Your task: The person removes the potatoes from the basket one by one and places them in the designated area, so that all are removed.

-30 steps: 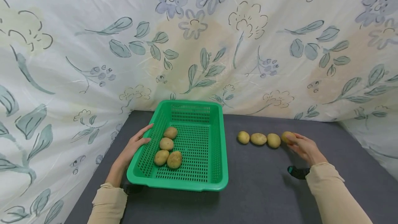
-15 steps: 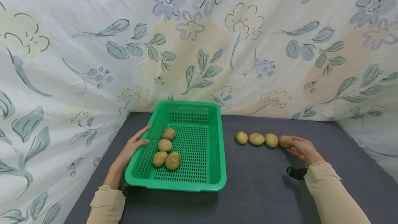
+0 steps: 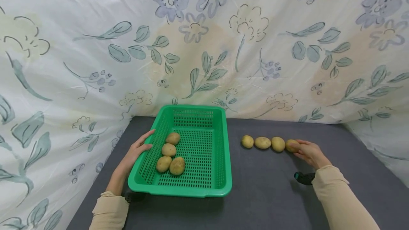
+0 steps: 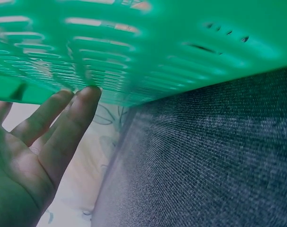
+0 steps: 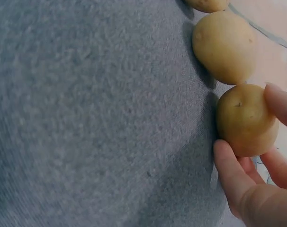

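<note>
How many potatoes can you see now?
8. Four potatoes sit in the green basket; four more lie in a row on the dark table to its right, the last in the right-hand grip.

Round yellow-brown potato (image 5: 244, 122) gripped by the right hand (image 3: 311, 152), at the right end of a row, three more potatoes (image 3: 262, 143) just to its left, green slotted basket (image 3: 180, 190) standing upright, left hand (image 3: 134, 153) touching its left side, four potatoes (image 3: 168, 150) lying inside toward the left
</note>
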Action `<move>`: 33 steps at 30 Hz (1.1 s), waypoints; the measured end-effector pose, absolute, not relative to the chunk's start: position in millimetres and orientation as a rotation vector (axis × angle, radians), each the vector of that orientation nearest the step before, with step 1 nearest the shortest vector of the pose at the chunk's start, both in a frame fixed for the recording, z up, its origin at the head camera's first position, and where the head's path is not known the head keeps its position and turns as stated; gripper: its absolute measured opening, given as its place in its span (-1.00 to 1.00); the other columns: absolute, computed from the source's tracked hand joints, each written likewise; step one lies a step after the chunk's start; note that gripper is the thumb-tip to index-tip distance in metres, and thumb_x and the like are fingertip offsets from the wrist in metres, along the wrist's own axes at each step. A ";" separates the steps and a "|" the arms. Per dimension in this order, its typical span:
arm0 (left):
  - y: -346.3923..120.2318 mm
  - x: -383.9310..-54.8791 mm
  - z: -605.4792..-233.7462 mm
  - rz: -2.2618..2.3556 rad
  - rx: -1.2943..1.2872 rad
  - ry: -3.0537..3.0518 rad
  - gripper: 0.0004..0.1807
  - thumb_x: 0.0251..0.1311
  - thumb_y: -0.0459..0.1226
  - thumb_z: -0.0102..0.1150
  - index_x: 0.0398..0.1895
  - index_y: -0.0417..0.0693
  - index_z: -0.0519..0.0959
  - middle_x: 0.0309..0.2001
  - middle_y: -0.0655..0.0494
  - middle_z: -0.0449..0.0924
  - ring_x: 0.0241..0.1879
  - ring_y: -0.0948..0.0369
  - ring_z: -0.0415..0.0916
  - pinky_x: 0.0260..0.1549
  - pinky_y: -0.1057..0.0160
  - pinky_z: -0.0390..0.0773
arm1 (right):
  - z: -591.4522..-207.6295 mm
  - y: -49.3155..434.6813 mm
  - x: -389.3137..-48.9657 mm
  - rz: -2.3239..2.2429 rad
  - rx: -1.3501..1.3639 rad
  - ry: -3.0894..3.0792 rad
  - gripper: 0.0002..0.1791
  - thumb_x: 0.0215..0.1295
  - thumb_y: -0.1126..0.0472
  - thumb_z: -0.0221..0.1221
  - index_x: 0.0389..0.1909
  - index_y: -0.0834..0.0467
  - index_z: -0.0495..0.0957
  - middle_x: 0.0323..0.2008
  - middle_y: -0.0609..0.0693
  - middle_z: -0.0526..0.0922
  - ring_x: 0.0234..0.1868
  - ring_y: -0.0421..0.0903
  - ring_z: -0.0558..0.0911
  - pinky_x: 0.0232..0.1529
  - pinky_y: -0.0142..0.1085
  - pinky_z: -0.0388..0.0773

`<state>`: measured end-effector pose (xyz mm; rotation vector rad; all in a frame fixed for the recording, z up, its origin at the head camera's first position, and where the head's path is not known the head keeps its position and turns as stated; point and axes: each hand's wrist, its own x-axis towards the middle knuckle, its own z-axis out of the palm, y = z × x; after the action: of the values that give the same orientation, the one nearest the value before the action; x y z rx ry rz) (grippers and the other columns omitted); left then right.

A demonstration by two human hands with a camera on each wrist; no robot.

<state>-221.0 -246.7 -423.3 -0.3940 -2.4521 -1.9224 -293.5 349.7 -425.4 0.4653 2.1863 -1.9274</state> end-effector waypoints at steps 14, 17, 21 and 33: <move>-246.8 -220.6 -422.7 -1.941 -0.371 -2.457 -0.38 0.44 -0.22 -0.15 0.51 -0.07 0.01 0.47 -0.21 -0.17 0.30 -0.22 0.09 -0.01 -0.02 0.42 | -430.4 357.5 -293.7 -1.950 0.458 2.130 -0.03 0.38 -0.05 0.04 0.44 0.42 -0.31 0.44 0.32 -0.24 0.41 0.16 -0.04 0.29 -0.19 0.20; -246.7 -220.8 -422.9 -1.930 -0.373 -2.462 -0.38 0.44 -0.22 -0.15 0.51 -0.07 0.01 0.47 -0.20 -0.19 0.32 -0.21 0.04 0.02 -0.06 0.38 | -428.9 358.4 -292.6 -1.990 0.491 2.097 -0.01 0.40 -0.08 -0.04 0.43 0.39 -0.44 0.44 0.36 -0.33 0.43 0.18 -0.12 0.34 -0.13 0.06; -246.5 -220.5 -423.2 -1.920 -0.372 -2.465 -0.38 0.44 -0.21 -0.15 0.51 -0.06 0.01 0.48 -0.19 -0.22 0.35 -0.22 -0.02 0.06 -0.15 0.32 | -427.5 360.0 -291.9 -2.013 0.568 2.101 -0.01 0.42 -0.11 -0.12 0.40 0.35 -0.55 0.43 0.38 -0.35 0.43 0.19 -0.10 0.32 -0.12 0.10; -245.9 -220.9 -422.4 -1.918 -0.366 -2.468 -0.38 0.44 -0.23 -0.15 0.51 -0.07 0.01 0.48 -0.19 -0.21 0.35 -0.21 -0.02 0.07 -0.16 0.30 | -425.8 366.4 -288.7 -2.008 0.621 2.141 -0.01 0.41 -0.12 -0.11 0.41 0.35 -0.54 0.42 0.41 -0.24 0.24 0.18 0.21 0.08 -0.22 0.47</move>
<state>-220.9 -245.9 -422.4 -0.3662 -2.4676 -1.9185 -288.7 366.4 -425.8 0.6214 2.1407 -2.0077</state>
